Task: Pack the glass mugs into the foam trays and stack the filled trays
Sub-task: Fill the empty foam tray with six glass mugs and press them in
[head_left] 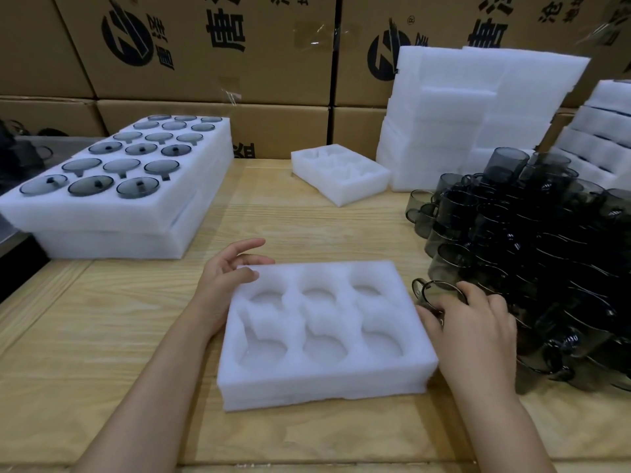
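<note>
The pile of glass mugs (546,240) is cut by the right edge. The right hand (478,322) covers most of one mug (438,291), so its grip is unclear. A dark thing (18,155) at the left edge is blurred.

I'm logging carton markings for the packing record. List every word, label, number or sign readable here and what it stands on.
"惠": large black character on the left cardboard box.
"惠": the same character on the right cardboard box.
"®": small mark beside the round logo on that box.
Other carton characters are cut off or too blurred to read.
No text shows on the foam trays or glass mugs.
</note>
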Tool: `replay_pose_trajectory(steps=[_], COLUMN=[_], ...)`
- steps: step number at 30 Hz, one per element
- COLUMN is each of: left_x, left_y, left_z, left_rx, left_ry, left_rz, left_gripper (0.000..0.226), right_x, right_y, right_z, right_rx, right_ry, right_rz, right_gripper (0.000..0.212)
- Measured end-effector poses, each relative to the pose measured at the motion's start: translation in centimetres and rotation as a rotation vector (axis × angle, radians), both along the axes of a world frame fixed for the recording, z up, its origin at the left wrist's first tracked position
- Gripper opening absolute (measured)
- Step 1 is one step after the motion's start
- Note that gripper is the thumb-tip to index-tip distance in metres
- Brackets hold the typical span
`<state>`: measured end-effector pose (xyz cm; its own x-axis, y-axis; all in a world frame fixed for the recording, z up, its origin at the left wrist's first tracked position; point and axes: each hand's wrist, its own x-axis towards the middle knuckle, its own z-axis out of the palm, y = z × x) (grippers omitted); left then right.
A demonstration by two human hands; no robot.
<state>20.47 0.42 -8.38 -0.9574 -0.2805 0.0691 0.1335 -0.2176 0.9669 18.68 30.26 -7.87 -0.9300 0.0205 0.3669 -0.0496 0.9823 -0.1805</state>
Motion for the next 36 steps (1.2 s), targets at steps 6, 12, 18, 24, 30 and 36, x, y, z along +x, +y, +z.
replay_pose_trajectory(steps=[6, 12, 18, 24, 30, 36], left_x=[-0.1, -0.2, -0.3, -0.4, -0.4, -0.5], left_y=[0.0, -0.1, -0.2, -0.1, -0.1, -0.1], left_z=[0.0, 0.0, -0.2, -0.3, -0.3, -0.4], left_rx=[-0.001, 0.003, 0.013, -0.001, -0.003, -0.006], left_ry=[-0.006, -0.011, -0.017, -0.012, -0.009, -0.015], left_rz=[0.007, 0.004, 0.004, 0.003, 0.003, 0.005], left_gripper=[0.056, 0.055, 0.054, 0.05, 0.051, 0.05], right_x=[0.4, 2.1, 3.2, 3.0, 2.8, 2.8], right_y=[-0.1, -0.2, -1.4, -1.5, -2.1, -2.0], right_z=[0.8, 4.2, 4.3, 3.9, 4.0, 4.4], right_rx=[-0.252, -0.657, -0.84, -0.685, -0.448, -0.252], right_ry=[0.171, 0.225, -0.137, -0.164, -0.195, -0.252], right_rz=[0.079, 0.331, 0.546, 0.521, 0.546, 0.587], right_gripper=[0.027, 0.055, 0.046, 0.053, 0.055, 0.065])
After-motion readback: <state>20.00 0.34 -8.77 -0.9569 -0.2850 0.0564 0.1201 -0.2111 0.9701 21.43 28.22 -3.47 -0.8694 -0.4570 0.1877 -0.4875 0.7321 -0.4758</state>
